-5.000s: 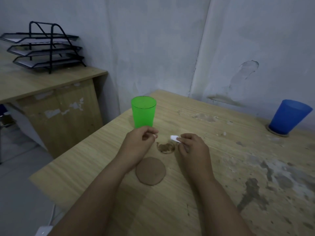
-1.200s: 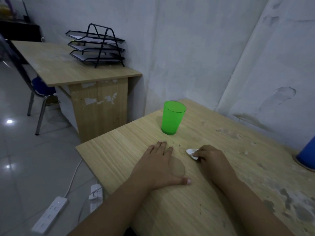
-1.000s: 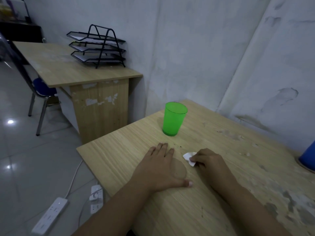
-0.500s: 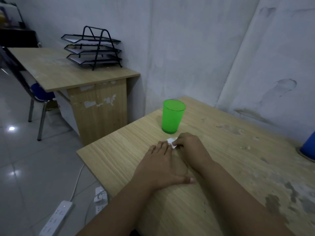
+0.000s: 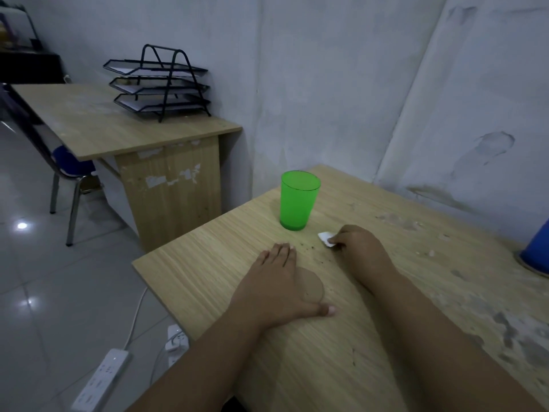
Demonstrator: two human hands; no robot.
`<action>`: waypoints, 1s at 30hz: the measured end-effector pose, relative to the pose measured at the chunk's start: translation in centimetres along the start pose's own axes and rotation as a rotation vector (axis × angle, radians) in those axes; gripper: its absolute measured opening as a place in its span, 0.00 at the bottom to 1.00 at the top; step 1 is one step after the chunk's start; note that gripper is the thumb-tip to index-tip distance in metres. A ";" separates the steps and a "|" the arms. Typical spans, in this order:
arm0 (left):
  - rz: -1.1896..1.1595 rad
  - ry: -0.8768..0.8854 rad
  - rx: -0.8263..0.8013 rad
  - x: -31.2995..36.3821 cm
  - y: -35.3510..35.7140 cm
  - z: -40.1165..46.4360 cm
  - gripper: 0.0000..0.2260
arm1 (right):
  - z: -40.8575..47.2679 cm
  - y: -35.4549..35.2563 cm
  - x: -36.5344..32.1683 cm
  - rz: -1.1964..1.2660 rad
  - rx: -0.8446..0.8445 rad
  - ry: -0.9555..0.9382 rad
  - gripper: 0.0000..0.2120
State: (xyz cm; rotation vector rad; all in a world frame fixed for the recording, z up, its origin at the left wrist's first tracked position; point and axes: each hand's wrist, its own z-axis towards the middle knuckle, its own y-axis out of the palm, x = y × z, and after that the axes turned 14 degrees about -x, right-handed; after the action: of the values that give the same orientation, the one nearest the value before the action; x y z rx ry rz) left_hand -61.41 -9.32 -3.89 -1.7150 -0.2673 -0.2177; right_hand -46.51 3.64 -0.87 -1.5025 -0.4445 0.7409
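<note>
My left hand (image 5: pixel 276 286) lies flat with straight fingers on a round brown coaster (image 5: pixel 312 285), covering most of it on the wooden table (image 5: pixel 208 275). My right hand (image 5: pixel 361 252) pinches a small white wad of tissue (image 5: pixel 326 238) against the table, to the right of dark crumbs (image 5: pixel 310 248). A green plastic cup (image 5: pixel 298 200) stands upright just beyond both hands.
A blue cup (image 5: pixel 537 248) on a coaster stands at the right edge. To the left is a second desk (image 5: pixel 113 129) bearing a black wire letter tray (image 5: pixel 160 84), with a chair (image 5: pixel 62 173) beside it. Power strips (image 5: pixel 101 379) and cables lie on the tiled floor.
My right hand slid the tissue left to beside my left fingertips, then back right. Five seconds ago both hands were raised over a brown stain that is now gone, and the coaster lay uncovered.
</note>
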 end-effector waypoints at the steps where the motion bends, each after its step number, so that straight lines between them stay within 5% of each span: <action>1: 0.001 -0.002 -0.004 0.0 0.0 0.0 0.59 | -0.6 0.0 0.2 -0.021 -0.001 0.037 0.11; 5: 0.014 -0.004 0.007 -0.1 0.3 0.2 0.60 | -3.7 0.7 -0.5 -0.129 -0.056 0.059 0.10; 13: -0.008 0.017 0.033 -0.3 0.4 0.3 0.60 | -2.5 0.8 -4.3 0.045 -0.086 -0.167 0.10; 23: -0.018 0.000 0.028 -0.3 0.4 0.2 0.60 | -2.5 0.5 -1.5 -0.051 -0.087 0.146 0.12; 26: -0.063 0.000 0.054 -0.3 0.4 0.2 0.55 | -3.8 0.8 -2.5 -0.061 -0.142 0.070 0.12; 30: -0.155 0.030 0.124 -0.1 0.0 0.3 0.36 | -3.9 -0.3 -3.0 0.388 0.013 0.184 0.12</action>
State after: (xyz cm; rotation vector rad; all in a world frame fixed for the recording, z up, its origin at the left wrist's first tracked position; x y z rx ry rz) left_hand -61.46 -9.07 -3.98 -1.5687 -0.3839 -0.3341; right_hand -45.91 -1.15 -0.20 -1.6481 -0.0055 0.8933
